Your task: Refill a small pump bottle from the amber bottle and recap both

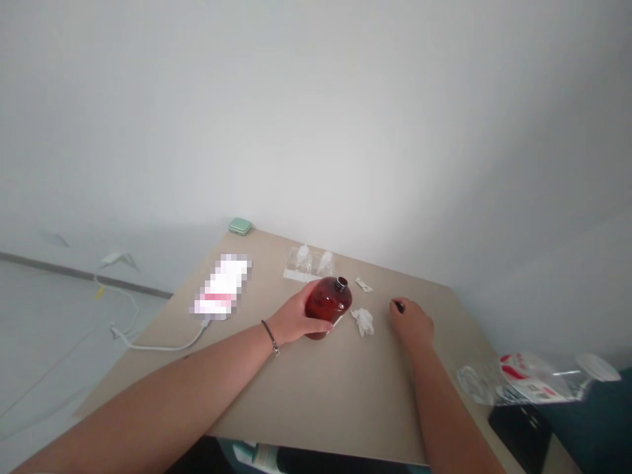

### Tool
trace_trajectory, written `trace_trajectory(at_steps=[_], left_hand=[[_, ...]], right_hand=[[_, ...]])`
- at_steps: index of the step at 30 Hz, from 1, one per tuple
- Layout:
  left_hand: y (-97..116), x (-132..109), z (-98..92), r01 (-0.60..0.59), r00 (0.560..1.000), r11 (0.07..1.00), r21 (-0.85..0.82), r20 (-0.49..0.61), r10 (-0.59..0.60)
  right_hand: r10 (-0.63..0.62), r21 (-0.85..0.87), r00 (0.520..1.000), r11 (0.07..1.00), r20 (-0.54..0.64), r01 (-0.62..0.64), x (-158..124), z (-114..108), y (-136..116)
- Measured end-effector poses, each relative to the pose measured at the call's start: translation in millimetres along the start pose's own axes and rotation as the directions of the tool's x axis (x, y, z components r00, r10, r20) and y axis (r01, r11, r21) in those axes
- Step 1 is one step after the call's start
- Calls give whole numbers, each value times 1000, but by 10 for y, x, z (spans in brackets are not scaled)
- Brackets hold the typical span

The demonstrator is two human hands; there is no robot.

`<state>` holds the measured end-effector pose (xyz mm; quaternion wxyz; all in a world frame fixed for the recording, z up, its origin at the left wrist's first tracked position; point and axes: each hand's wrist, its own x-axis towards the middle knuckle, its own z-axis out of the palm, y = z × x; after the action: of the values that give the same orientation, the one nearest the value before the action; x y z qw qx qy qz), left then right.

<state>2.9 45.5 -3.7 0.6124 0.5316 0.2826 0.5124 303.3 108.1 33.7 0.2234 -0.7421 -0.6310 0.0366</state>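
A dark red, see-through bottle (328,299) with an uncapped neck tilts slightly over the middle of the table. My left hand (296,316), with a dark bracelet at the wrist, is wrapped round its left side. To the right, my right hand (413,322) rests at the table with its fingers curled round a small dark cap (399,306), only partly visible. Between the hands lie a crumpled white tissue (363,322) and a smaller white scrap (364,285). Behind the bottle is a clear plastic pack (310,262) with two whitish pieces.
A phone (222,288) with a white cable (168,347) lies at the left of the table (316,408). A green case (239,226) sits at the back left corner. A clear plastic bottle (533,378) is at the right edge, near a black object (521,431). The wall stands behind.
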Motion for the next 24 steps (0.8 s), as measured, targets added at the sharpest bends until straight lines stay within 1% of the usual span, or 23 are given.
trace_trajectory(at_steps=[2, 3, 4, 5, 7, 8, 10, 11, 12, 14, 16, 17, 19, 21, 24], left_hand=[[-2, 4, 7, 18, 1000, 1000, 3, 2, -18], [2, 4, 13, 27, 1000, 1000, 4, 4, -27], [10, 2, 19, 32, 999, 999, 3, 8, -33], [22, -1, 26, 34, 999, 999, -1, 15, -34], [47, -7, 38, 12, 1000, 1000, 0, 27, -12], [59, -9, 42, -10, 999, 1000, 9, 30, 10], [78, -12, 46, -53, 998, 998, 29, 43, 52], [85, -12, 47, -66, 997, 997, 35, 51, 64], [89, -11, 47, -74, 996, 997, 36, 60, 72], [93, -5, 48, -84, 993, 996, 24, 79, 82], [93, 2, 49, -96, 992, 995, 18, 83, 94], [93, 6, 49, -98, 992, 995, 15, 80, 96], [94, 14, 51, -91, 993, 996, 5, 77, 90], [96, 19, 53, -81, 992, 997, -10, 94, 82], [98, 24, 60, -64, 987, 997, -51, 141, 71]], right_hand=[[-57, 99, 998, 993, -31, 60, -53, -85, -176], [-98, 177, 994, 979, -41, 104, -100, -128, -291], [-131, 360, 988, 921, -79, 151, -157, -166, -418], [-160, 501, 982, 845, -97, 187, -223, -198, -552], [-203, 694, 973, 685, -113, 223, -365, -240, -816], [-217, 767, 969, 599, -121, 230, -432, -250, -932], [-279, 861, 956, 461, -91, 216, -543, -258, -1111], [-320, 886, 945, 413, -75, 210, -585, -258, -1170], [-368, 897, 928, 387, -60, 211, -615, -255, -1208], [-467, 890, 884, 387, -36, 241, -646, -241, -1232], [-533, 856, 846, 429, -18, 289, -647, -213, -1208], [-548, 836, 836, 453, -11, 308, -642, -195, -1187], [-551, 807, 834, 494, 2, 325, -631, -155, -1141], [-547, 796, 837, 515, 19, 318, -624, -116, -1100], [-544, 817, 839, 495, 26, 296, -621, -79, -1054]])
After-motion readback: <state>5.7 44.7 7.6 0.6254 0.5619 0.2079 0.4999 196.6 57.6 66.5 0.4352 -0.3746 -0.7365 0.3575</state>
